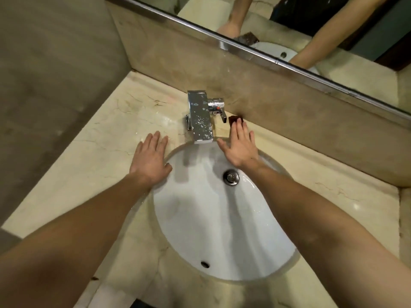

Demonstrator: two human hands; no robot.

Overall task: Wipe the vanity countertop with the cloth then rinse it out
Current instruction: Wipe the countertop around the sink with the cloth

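A small dark brown cloth (235, 119) lies on the beige marble countertop (95, 165), pressed against the backsplash just right of the tap. My right hand (241, 146) lies flat with spread fingers, and its fingertips rest on the cloth's near edge. My left hand (151, 160) is flat and open on the counter at the basin's left rim, holding nothing. The counter left of the tap looks wet.
A square chrome tap (200, 117) with a side lever stands behind the white oval basin (191, 218), which has a metal drain plug (231, 177). The mirror (311, 30) above the backsplash reflects my arms. A wall closes off the left side.
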